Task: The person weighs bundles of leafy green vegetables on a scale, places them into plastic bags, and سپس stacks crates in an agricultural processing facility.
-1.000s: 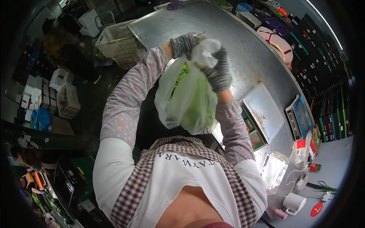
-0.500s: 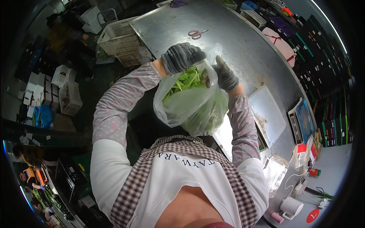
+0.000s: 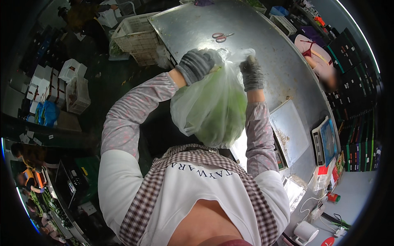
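A clear plastic bag [image 3: 211, 108] full of green leafy vegetables hangs in front of me at the table's near edge. My left hand [image 3: 196, 65], in a grey striped glove, is closed on its gathered mouth. On the other side my right hand [image 3: 251, 74], gloved too, grips the bag's upper corner with fingers curled. Between the hands the plastic is stretched and bunched, and the leaves show only through it. Beyond the bag, red-handled scissors [image 3: 220, 37] lie on the metal table [image 3: 271, 53].
A flat tray [image 3: 289, 131] with brown crumbs and a scale [image 3: 324, 137] stand at the right. White crates [image 3: 135, 35] are stacked left of the table. Another person [image 3: 316, 57] is at the table's far right side, and one more [image 3: 88, 20] at the far left.
The bag's mouth, open half a second ago with leaves showing, is now drawn together. My right hand has risen and moved outward, pulling the plastic. A person has appeared at the right.
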{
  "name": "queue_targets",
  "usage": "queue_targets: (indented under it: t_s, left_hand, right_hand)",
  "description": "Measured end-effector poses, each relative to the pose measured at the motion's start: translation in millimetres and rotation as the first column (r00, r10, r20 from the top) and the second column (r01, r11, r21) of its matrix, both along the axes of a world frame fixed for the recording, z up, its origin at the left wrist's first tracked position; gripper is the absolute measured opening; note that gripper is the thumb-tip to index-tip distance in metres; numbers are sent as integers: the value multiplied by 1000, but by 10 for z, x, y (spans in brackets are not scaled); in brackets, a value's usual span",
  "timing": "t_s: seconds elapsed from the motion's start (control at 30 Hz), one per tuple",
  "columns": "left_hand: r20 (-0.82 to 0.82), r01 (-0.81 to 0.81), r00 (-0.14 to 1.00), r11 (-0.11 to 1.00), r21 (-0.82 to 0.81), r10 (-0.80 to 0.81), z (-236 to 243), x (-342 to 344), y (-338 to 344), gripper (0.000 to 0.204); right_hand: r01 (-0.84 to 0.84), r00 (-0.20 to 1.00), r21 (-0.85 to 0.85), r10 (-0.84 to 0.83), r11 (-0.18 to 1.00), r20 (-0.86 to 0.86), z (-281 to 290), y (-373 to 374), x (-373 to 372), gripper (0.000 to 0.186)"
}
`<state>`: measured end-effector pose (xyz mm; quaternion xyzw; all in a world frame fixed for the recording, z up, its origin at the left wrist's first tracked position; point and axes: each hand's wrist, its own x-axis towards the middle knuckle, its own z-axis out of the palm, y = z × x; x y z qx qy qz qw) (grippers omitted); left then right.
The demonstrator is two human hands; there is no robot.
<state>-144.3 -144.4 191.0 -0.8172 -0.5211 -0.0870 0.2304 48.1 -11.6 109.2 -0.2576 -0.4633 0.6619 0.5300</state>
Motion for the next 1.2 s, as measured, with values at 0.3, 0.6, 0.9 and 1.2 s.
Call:
queue_targets:
  t_s: [0.3, 0.6, 0.9, 1.2]
  left_hand:
    - [-150, -175, 984, 710, -682, 98, -1224, -458, -502, 19]
    - [158, 5, 973, 674, -738, 166, -856, -609, -714, 31]
    - [561, 645, -673, 753, 128, 482, -789, 39, -244, 34]
    - [989, 513, -30, 851, -110, 146, -944, -195, -177, 37]
  right_hand:
    - [380, 881, -673, -469, 635, 55, -2261, 1035, 1370, 12]
    - [49, 944, -419, -179, 907, -277, -583, 269, 773, 23]
    - [-49, 921, -246, -52, 968, -386, 65, 221, 878, 20]
    - [277, 865, 734, -493, 620, 90, 393, -452, 573, 17]
